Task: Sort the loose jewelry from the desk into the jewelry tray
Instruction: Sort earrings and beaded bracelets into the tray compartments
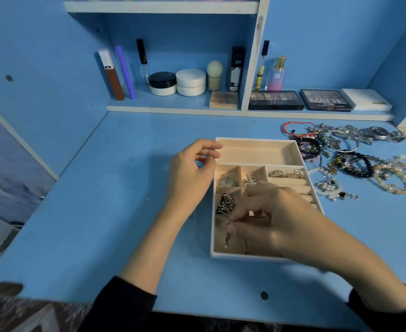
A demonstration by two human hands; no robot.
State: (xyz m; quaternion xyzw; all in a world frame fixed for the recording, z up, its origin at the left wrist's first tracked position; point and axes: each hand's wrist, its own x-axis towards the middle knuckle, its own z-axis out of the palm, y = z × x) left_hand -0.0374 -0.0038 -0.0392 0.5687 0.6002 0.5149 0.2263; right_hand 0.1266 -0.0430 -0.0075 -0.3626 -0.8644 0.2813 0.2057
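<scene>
Your right hand (276, 219) hangs over the cream rectangular compartmented jewelry tray (257, 150), thumb and fingertips pinched on a small silvery dangling piece (227, 236) above the front-left compartment. Your left hand (191, 173) hovers at the tray's left edge, fingers loosely curled, holding nothing. The tangled heap of loose bracelets, watches and beads (355, 159) lies on the blue desk (101, 212), just right of the tray.

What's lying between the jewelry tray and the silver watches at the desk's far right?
Head view: not bare. Between jewelry tray and silver watches lie a red cord bracelet, a dark beaded bracelet and a silver bangle, tangled.
</scene>
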